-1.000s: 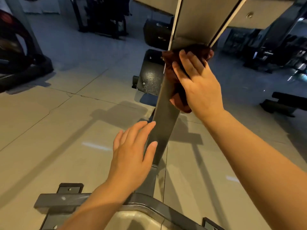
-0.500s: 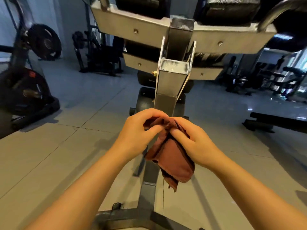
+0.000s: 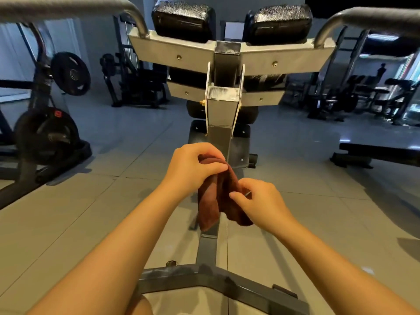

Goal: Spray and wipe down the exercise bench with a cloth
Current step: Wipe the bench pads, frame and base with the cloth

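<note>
A reddish-brown cloth (image 3: 210, 201) hangs in the air in front of the exercise bench's grey steel frame (image 3: 221, 112). My left hand (image 3: 193, 164) pinches the cloth's top edge, thumb against fingers. Lower and to the right, my right hand (image 3: 259, 201) pinches a fold in the cloth's middle. The bench's upright post rises behind my hands to a crossbar with two black pads (image 3: 184, 19) on top. Its low base bar (image 3: 206, 246) runs toward me along the floor. No spray bottle is in view.
Grey tiled floor (image 3: 91, 212) lies all around. A rack with black weight plates (image 3: 47, 135) stands at the left. More dark gym machines (image 3: 354, 94) fill the back right, and a low black bench (image 3: 375, 153) sits at the right. Curved grey handles (image 3: 363, 19) arch overhead.
A second ago my right hand pressed the cloth on the post and my left hand was free. Both hands now hold the cloth off the frame; my right hand has slid lower.
</note>
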Action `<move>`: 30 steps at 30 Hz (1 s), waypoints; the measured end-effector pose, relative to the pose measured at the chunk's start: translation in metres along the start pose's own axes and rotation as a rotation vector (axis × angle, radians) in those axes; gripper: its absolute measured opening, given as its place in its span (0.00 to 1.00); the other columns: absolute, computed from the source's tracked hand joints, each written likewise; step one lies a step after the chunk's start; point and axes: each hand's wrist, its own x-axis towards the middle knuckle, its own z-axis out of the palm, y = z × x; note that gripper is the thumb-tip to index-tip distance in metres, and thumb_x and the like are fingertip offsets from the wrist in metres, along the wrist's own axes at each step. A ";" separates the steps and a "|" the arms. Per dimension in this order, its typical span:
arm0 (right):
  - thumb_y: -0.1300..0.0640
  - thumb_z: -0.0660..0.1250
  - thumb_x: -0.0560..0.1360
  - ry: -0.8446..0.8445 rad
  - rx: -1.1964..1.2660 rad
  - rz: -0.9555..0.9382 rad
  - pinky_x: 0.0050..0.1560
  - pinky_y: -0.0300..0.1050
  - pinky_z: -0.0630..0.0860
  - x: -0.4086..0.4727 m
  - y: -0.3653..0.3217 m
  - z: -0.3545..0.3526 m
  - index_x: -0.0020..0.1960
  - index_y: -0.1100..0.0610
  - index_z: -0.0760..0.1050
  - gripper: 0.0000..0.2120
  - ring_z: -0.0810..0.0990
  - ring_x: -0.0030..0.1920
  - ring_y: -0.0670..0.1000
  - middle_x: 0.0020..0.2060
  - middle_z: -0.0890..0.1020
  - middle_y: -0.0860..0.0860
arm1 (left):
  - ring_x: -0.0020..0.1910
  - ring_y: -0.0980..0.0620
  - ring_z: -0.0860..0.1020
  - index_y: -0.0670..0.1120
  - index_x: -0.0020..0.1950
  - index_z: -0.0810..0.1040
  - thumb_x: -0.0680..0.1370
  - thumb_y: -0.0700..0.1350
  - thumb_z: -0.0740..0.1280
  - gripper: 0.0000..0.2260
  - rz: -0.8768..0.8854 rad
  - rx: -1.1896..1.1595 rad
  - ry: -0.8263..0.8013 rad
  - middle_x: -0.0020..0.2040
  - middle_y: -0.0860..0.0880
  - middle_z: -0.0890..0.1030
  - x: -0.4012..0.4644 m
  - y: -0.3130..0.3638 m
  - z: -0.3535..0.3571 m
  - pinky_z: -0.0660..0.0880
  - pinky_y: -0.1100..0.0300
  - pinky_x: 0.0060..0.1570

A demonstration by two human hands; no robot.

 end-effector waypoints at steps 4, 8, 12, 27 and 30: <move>0.47 0.64 0.79 -0.027 -0.152 0.017 0.38 0.41 0.69 0.006 0.017 -0.018 0.49 0.49 0.80 0.08 0.72 0.44 0.49 0.39 0.72 0.44 | 0.45 0.61 0.78 0.57 0.42 0.82 0.73 0.48 0.74 0.03 0.000 0.083 -0.019 0.41 0.61 0.81 -0.001 -0.011 0.002 0.71 0.74 0.43; 0.47 0.65 0.78 0.073 -0.194 0.108 0.39 0.43 0.66 0.015 0.029 -0.025 0.50 0.44 0.80 0.06 0.74 0.45 0.52 0.38 0.71 0.44 | 0.45 0.59 0.78 0.61 0.38 0.79 0.72 0.49 0.74 0.07 -0.014 0.184 -0.067 0.40 0.60 0.81 0.010 -0.022 -0.002 0.75 0.61 0.47; 0.55 0.66 0.77 0.409 0.074 0.022 0.37 0.44 0.71 0.051 0.028 -0.011 0.43 0.45 0.76 0.07 0.78 0.40 0.52 0.34 0.78 0.44 | 0.43 0.55 0.79 0.60 0.36 0.77 0.72 0.50 0.75 0.09 -0.040 0.214 -0.004 0.40 0.57 0.81 0.036 -0.046 0.005 0.78 0.53 0.47; 0.58 0.64 0.79 0.723 -0.659 -1.007 0.56 0.53 0.68 0.274 0.085 0.075 0.70 0.54 0.73 0.20 0.71 0.57 0.59 0.63 0.74 0.59 | 0.33 0.64 0.78 0.50 0.38 0.78 0.75 0.44 0.72 0.07 -0.364 -0.526 0.359 0.32 0.56 0.80 0.126 -0.203 0.095 0.71 0.72 0.33; 0.48 0.60 0.82 0.605 -0.706 -1.017 0.72 0.51 0.57 0.276 0.109 0.093 0.74 0.53 0.67 0.22 0.64 0.70 0.58 0.72 0.69 0.59 | 0.39 0.61 0.79 0.51 0.39 0.79 0.76 0.45 0.71 0.06 -0.353 -0.544 0.376 0.37 0.56 0.82 0.122 -0.224 0.105 0.73 0.69 0.38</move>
